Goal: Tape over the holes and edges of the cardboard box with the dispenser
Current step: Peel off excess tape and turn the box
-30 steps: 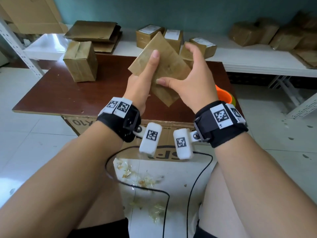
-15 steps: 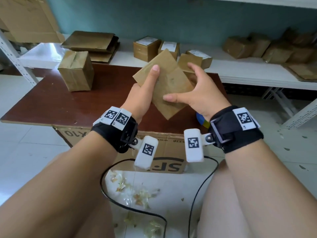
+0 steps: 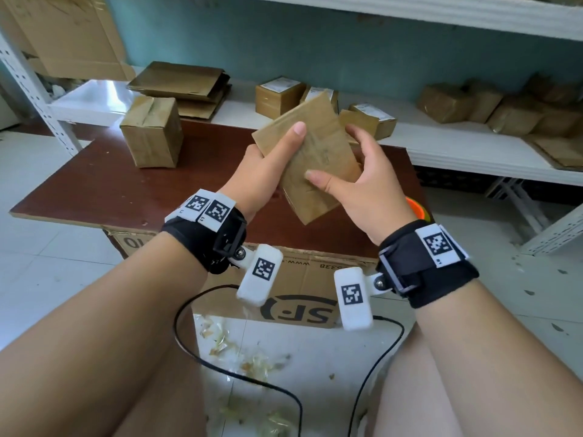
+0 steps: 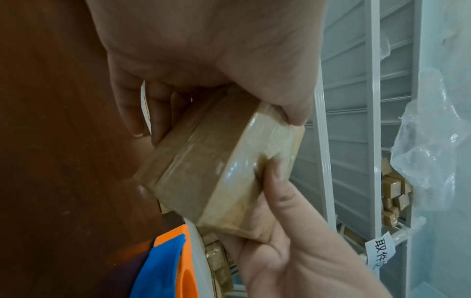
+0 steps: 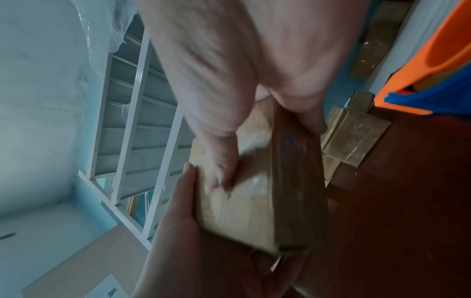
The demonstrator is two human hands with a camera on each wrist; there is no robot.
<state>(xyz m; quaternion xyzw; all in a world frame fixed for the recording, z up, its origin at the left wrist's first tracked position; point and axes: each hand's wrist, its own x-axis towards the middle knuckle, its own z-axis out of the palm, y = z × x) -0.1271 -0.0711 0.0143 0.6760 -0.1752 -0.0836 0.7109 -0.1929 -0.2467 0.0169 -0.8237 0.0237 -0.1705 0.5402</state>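
Cardboard box (image 3: 310, 152), flat and glossy with tape, is held above the brown surface (image 3: 110, 187), its long axis tilted from near right to far left. Left hand (image 3: 258, 171) and right hand (image 3: 362, 184) both clasp it. Orange-and-blue dispenser (image 3: 416, 206) lies behind the right wrist.

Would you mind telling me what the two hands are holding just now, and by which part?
Both hold the flat brown cardboard box above the table: the left hand grips its left edge, the right hand its right edge, thumbs on the near face.

Two hands (image 3: 262, 171) (image 3: 362, 190), one held box (image 3: 315, 146), one dispenser (image 4: 168, 262).
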